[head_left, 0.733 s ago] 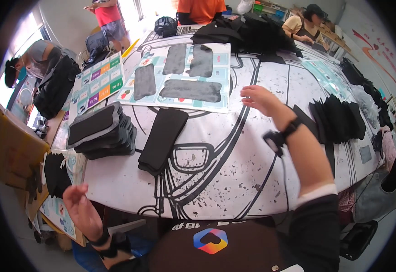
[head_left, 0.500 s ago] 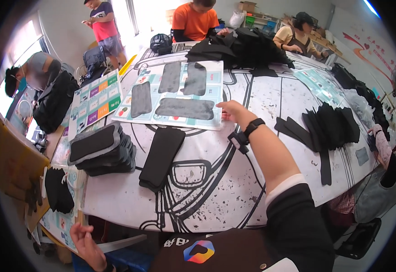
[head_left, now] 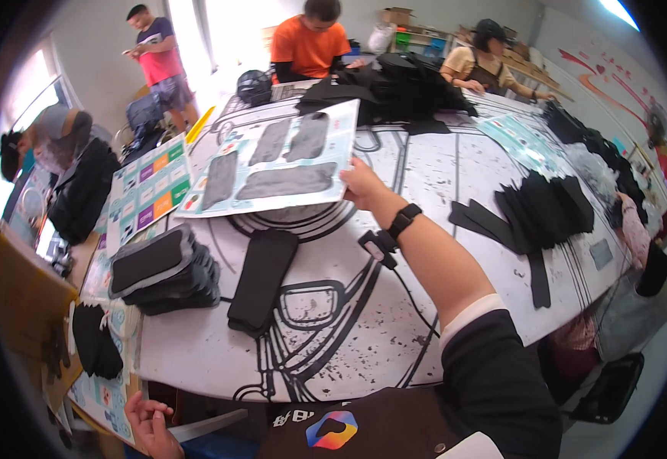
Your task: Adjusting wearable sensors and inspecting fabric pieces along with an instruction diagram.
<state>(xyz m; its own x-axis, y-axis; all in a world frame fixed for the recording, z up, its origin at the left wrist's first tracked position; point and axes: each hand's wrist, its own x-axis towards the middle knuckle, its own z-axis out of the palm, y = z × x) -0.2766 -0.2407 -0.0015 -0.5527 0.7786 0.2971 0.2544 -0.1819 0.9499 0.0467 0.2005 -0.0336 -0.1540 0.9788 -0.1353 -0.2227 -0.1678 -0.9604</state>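
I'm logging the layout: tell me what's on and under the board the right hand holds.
Four grey patches are on the printed board. Past its near edge, black curves on the white table show; whatever it covers is hidden.

this looked like a small handwork workshop: a co-worker in orange at twelve o'clock and another in a cap at one lined a big table, with heaped black pieces between them, black strips at three, grey pads on a board at eleven, and shelves behind at one.
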